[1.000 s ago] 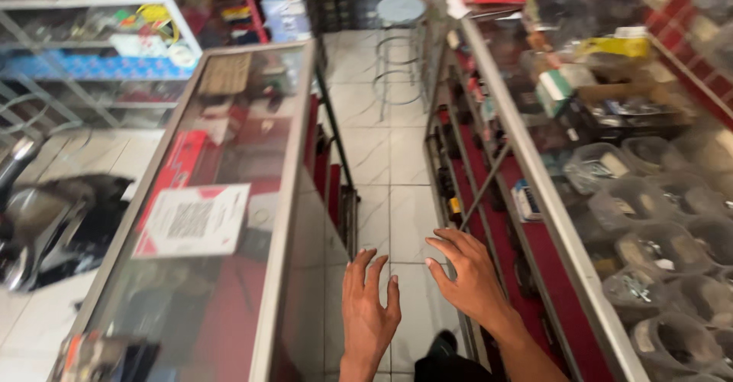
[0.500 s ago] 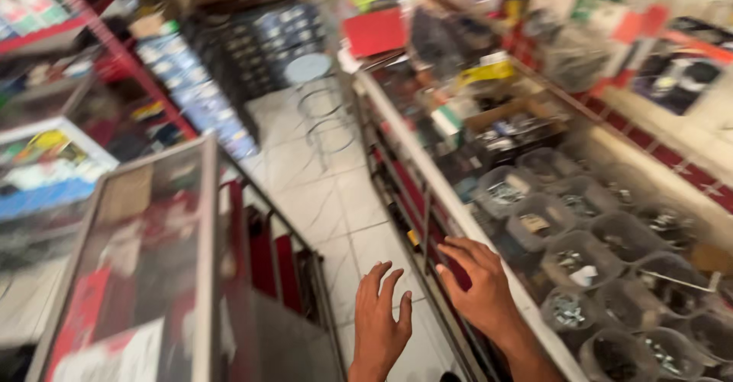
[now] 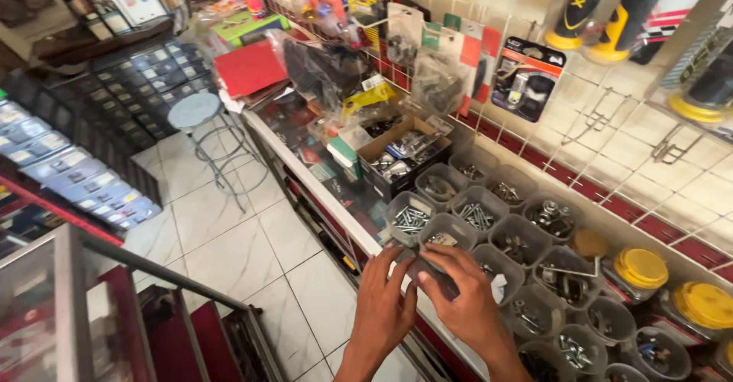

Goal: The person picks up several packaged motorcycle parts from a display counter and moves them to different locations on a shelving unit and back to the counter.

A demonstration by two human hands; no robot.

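your left hand point(image 3: 382, 298) and right hand point(image 3: 462, 294) meet at the near edge of the glass tabletop point(image 3: 336, 179), fingers curled narrow around a small clear plastic tub point(image 3: 427, 263); both touch it, and the tub sits just in front of the rows of like tubs. what the tub holds is hidden by your fingers. just beyond it stand a tub of silver screws point(image 3: 410, 218) and one with bolts point(image 3: 475, 215), with more tubs of hardware running to the right. two yellow-lidded jars point(image 3: 645, 269) stand by the red tile strip at the wall. an open cardboard box point(image 3: 401, 153) of metal parts lies farther along the tabletop. on the tiled wall hangs a black blister pack point(image 3: 527, 76); a flat red package point(image 3: 248, 67) leans at the far end. a round grey stool point(image 3: 195, 111) stands on the white tiled floor point(image 3: 229, 252).
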